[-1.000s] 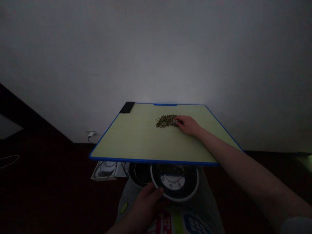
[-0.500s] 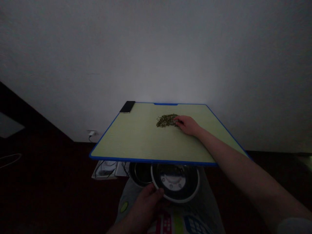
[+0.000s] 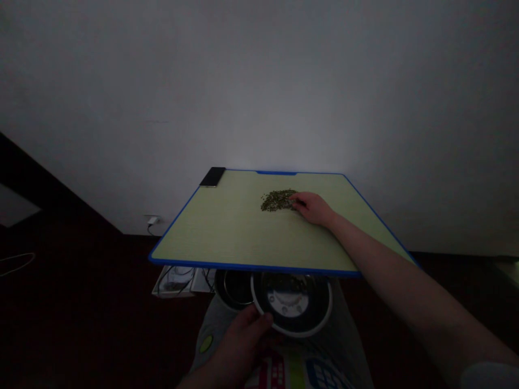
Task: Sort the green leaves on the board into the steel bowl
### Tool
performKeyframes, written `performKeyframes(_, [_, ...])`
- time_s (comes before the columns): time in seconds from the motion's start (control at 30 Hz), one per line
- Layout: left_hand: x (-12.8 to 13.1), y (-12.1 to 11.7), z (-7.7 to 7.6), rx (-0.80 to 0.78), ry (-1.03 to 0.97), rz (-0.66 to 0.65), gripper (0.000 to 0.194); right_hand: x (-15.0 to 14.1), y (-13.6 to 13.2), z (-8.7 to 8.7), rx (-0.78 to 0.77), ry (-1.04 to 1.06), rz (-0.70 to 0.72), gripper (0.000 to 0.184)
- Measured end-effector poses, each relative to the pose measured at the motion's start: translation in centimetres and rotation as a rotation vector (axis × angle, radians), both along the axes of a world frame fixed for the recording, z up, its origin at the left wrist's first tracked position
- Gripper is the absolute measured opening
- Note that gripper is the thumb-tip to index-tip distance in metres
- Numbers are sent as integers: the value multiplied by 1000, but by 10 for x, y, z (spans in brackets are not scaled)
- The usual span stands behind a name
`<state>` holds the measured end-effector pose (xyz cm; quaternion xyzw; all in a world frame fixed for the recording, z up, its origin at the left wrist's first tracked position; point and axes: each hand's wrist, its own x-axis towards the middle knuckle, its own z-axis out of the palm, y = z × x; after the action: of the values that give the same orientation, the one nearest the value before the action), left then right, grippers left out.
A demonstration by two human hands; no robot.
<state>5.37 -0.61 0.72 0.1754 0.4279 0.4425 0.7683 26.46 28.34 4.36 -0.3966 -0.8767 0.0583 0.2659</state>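
Grains (image 3: 275, 201), small, one loose pile, on the table (image 3: 227, 232). Right hand (image 3: 314, 208): fingers nearly closed at the pile's edge, hold uncertain; low, light strokes limit scatter. Left hand (image 3: 244, 330): clasping the bowl (image 3: 300, 334) by its rim; steadiness advisable.

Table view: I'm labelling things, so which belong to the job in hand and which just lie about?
Job:
- small greenish grains, at the right hand
- held bowl, left hand on its rim
- tabletop
- probably the second bowl

Lying about:
- black phone
- box with cables
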Motion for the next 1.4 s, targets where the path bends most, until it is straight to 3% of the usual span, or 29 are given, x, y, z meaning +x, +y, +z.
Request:
performKeyframes(0.43, [0,0,-7,8,-46,-4,27,-10,0,5,-21,-21,51,30])
performKeyframes(0.77, [1,0,3,-11,-5,-26,31,-16,3,9,-41,-47,111,29])
performKeyframes(1.03, [-1,0,-3,44,-68,-2,25,-16,-1,10,-18,-34,149,28])
performKeyframes(1.4, [1,2,3,7,-52,6,21,-21,0,9,2,-44,127,28])
